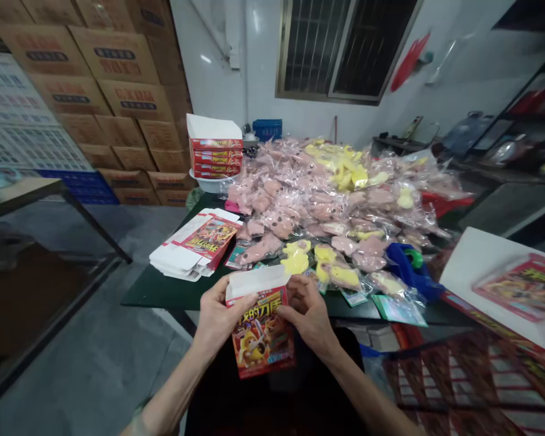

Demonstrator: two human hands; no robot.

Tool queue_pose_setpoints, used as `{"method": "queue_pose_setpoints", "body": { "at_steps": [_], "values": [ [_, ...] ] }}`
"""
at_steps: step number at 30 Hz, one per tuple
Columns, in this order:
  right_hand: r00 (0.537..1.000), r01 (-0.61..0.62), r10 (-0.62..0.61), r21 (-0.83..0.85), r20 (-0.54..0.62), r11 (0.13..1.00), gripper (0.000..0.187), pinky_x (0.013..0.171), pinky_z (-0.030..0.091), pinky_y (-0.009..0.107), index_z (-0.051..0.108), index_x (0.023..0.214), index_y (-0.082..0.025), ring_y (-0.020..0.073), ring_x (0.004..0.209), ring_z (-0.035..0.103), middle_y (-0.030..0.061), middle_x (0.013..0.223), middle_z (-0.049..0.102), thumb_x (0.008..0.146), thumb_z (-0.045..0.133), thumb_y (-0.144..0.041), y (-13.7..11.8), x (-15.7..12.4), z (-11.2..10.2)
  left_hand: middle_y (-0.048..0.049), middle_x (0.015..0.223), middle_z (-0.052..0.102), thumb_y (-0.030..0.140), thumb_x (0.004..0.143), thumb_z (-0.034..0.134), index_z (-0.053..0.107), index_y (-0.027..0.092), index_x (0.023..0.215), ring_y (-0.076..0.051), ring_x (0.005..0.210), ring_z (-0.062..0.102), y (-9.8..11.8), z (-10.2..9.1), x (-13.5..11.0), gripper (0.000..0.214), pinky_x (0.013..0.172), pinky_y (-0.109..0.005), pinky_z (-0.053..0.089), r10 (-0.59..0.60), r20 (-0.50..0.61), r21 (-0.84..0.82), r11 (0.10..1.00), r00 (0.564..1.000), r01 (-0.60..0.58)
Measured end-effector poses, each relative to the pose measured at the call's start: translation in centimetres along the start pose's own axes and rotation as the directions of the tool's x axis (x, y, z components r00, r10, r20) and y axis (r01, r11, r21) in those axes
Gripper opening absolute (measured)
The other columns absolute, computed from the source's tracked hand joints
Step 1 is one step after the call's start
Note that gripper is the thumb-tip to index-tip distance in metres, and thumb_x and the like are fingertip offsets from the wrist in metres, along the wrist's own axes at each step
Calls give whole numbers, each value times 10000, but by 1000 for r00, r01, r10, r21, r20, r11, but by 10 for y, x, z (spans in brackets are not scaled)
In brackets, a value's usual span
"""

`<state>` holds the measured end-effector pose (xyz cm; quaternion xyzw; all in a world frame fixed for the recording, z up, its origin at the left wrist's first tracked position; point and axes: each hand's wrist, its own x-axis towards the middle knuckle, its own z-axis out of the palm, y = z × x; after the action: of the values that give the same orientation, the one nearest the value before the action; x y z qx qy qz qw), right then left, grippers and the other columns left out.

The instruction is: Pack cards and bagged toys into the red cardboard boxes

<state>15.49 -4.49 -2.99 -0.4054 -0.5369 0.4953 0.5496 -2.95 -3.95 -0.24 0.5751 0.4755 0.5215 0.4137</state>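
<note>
My left hand [222, 315] and my right hand [306, 315] both grip the sides of a small red printed cardboard toy box [262, 342], held upright over the table edge. Its top stands open, with white inner flaps [254, 281] showing. Just beyond my hands lie sealed plastic bags of yellow and pink soft toys [331, 272], part of a large heap [309, 194] on the dark green table [152, 297]. To the left of my hands is a stack of flattened, unfolded boxes [195, 245].
Behind the heap, several assembled red boxes [215, 160] stand stacked in a white bowl. A blue bag [411, 272] lies at the table's right. A white board [495, 272] with a printed sheet sits at right. Brown cartons [113, 79] are stacked against the far left wall.
</note>
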Motion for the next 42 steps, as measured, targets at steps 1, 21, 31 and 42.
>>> {"method": "queue_pose_setpoints", "body": {
  "at_steps": [1, 21, 31, 42],
  "values": [
    [1000, 28, -28, 35, -2, 999, 492, 673, 501, 267, 438, 1075, -241, 146, 802, 603, 28, 996, 615, 674, 725, -250, -4, -1, 3, -82, 921, 709, 375, 697, 703, 554, 119, 1118, -196, 741, 682, 7, -4, -3, 514, 650, -273, 562, 23, 7, -21, 1000, 1000, -22],
    [932, 165, -360, -941, 51, 294, 380, 933, 353, 469, 593, 1133, -172, 333, 1164, 448, 155, 1196, 560, 780, 605, -311, 4, 38, -52, -65, 1114, 533, 87, 724, 668, 311, 350, 1346, -198, 979, 594, -19, -20, 27, 764, 798, -320, 536, 771, 30, 678, 452, 636, -580],
    [992, 13, -125, -983, 36, -181, 323, 817, 342, 382, 601, 1139, -248, 273, 990, 495, 121, 1087, 577, 852, 505, -362, 22, 114, -132, -139, 1068, 537, 345, 758, 656, 264, 195, 1413, -278, 931, 574, -29, -38, 19, 778, 789, -419, 508, 720, -48, 791, 451, 692, -414],
    [996, -23, -88, -986, -9, -168, 266, 791, 373, 390, 659, 979, -166, 291, 940, 551, 145, 963, 623, 764, 612, -316, -6, 179, -122, -120, 1046, 529, 357, 732, 680, 289, 184, 1392, -257, 893, 572, -27, -31, 26, 786, 747, -385, 515, 735, -143, 811, 471, 663, -347]
  ]
}}
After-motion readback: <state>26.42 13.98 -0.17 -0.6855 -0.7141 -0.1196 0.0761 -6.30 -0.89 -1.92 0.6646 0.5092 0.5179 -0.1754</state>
